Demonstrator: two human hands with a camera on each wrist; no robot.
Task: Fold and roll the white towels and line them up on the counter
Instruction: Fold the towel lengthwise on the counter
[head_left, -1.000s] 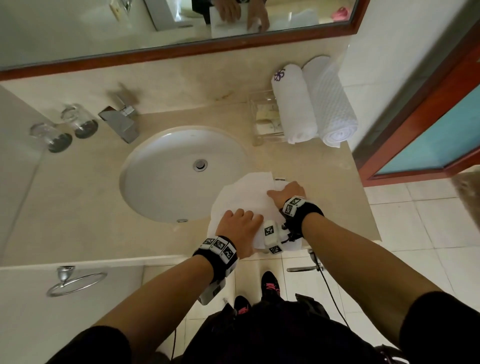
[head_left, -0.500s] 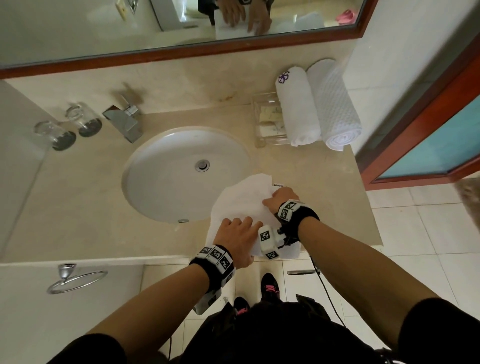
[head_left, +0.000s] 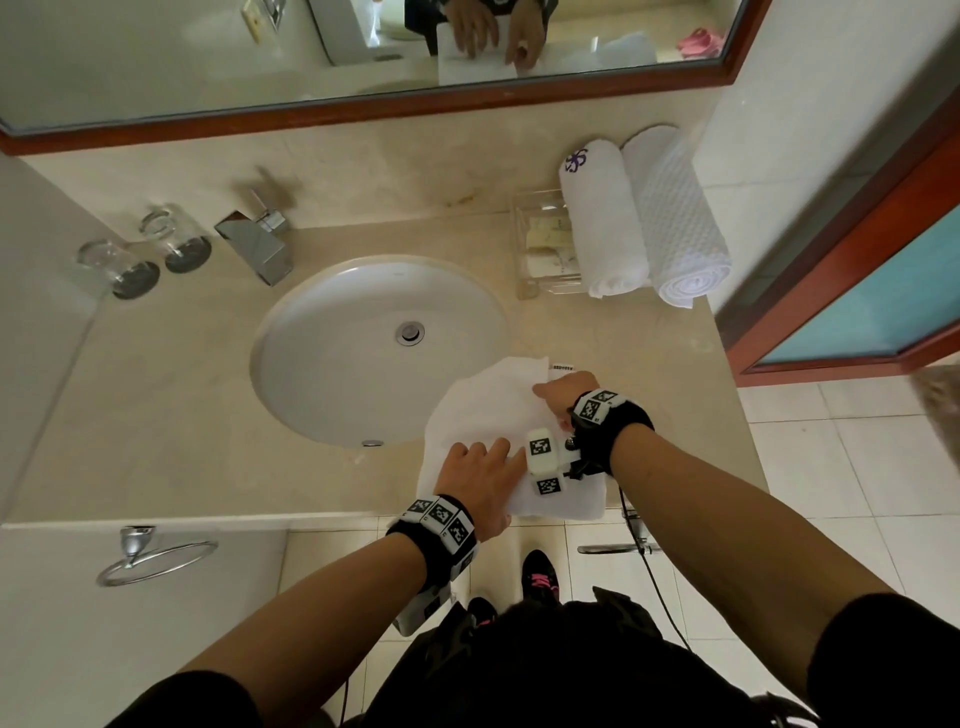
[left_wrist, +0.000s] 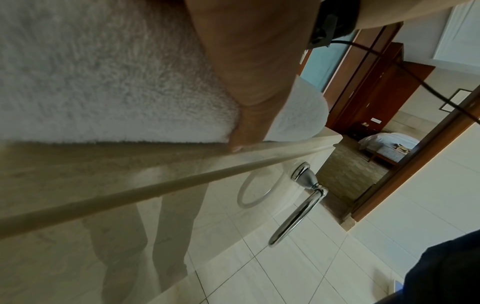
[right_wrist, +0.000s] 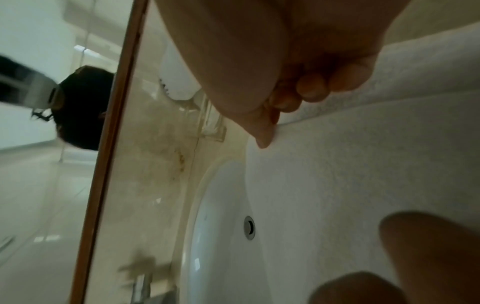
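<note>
A white towel (head_left: 483, 405) lies folded on the beige counter (head_left: 156, 415) at the front right, its far corner over the sink's rim. My left hand (head_left: 480, 467) rests flat on its near part, by the counter's front edge; the left wrist view shows the palm (left_wrist: 246, 72) pressing the terry cloth (left_wrist: 103, 82). My right hand (head_left: 563, 395) is at the towel's right edge, fingers curled. In the right wrist view its thumb and fingers (right_wrist: 311, 90) pinch the fold of the towel (right_wrist: 350, 174). Two rolled white towels (head_left: 605, 223) (head_left: 675, 218) lie side by side at the back right.
A round white sink (head_left: 363, 353) with a chrome faucet (head_left: 254, 247) fills the counter's middle. Two glasses (head_left: 119, 265) stand at the back left. A clear tray (head_left: 540, 244) sits beside the rolled towels. A chrome towel ring (head_left: 156, 558) hangs below the counter; a mirror (head_left: 363, 47) spans the back wall.
Both hands have drawn slightly toward the counter's front edge along the towel. The towel itself has hardly shifted.
</note>
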